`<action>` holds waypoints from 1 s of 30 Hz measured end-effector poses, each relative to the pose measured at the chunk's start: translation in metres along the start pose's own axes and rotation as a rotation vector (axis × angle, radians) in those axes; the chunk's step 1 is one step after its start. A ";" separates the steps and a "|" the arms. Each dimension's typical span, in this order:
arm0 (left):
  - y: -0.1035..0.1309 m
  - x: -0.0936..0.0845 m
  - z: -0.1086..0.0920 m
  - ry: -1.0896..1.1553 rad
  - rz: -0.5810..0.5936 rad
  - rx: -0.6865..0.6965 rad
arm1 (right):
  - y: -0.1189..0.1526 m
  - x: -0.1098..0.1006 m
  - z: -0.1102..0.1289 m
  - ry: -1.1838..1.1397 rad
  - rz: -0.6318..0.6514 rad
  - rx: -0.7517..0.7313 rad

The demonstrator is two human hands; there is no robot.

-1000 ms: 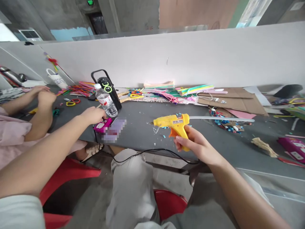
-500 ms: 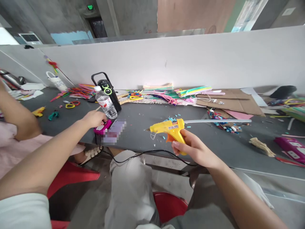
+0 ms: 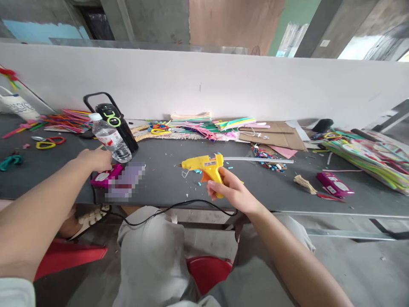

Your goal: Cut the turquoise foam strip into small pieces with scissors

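We see the right hand wrapped round the orange grip of a yellow hot glue gun, held just above the near part of the grey table, nozzle pointing left. A clear glue stick runs out of the gun's back twd the right, level w/ the table top. The gun's black cord loops down below the table edge, over our lap.

The left hand rests on the table w/ fingers curled down onto a magenta box; we can't tell if it grips the box or only touches it. A blurred patch sits just right of that box. Right behind the hand stands a clear water bottle, tilted, leaning against a black flask w/ a handle.

Further back along the white partition lie coloured foam strips and cardboard sheets. Yellow-and-red scissors lie at far left. Right of the gun: a pile of small beads, a magenta packet, and a stack of colourful sheets.
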State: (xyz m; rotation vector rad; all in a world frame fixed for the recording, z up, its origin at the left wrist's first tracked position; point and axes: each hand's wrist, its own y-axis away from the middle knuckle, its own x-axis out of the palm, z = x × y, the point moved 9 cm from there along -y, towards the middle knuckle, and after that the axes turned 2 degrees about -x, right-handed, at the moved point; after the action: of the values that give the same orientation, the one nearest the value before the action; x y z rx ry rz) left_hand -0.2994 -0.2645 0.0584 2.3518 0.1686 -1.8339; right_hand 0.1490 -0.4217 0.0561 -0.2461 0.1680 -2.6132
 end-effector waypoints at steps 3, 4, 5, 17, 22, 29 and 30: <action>0.012 0.002 0.001 -0.169 0.037 -0.051 | -0.002 -0.006 0.002 -0.031 -0.050 -0.015; 0.017 0.001 0.000 -0.201 0.036 -0.051 | -0.003 -0.007 0.002 -0.046 -0.053 -0.016; 0.023 0.000 -0.004 -0.222 0.030 -0.046 | -0.004 -0.008 0.001 -0.066 -0.053 -0.014; 0.242 0.102 -0.204 -0.007 0.182 0.649 | -0.005 -0.013 0.006 -0.397 -0.033 -0.047; 0.257 0.110 -0.172 -0.119 0.035 0.547 | -0.021 -0.020 0.027 -0.449 -0.211 -0.177; 0.216 0.105 -0.053 0.239 0.067 0.152 | -0.066 0.016 0.039 -0.460 -0.127 -0.123; 0.217 0.112 -0.038 0.283 0.129 0.119 | -0.075 0.025 0.037 -0.441 -0.110 -0.114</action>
State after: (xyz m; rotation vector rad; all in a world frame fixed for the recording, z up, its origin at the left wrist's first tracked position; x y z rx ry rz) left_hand -0.1964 -0.4716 -0.0303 2.6270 -0.0618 -1.4873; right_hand 0.0998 -0.3724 0.1079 -0.8816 0.1515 -2.5844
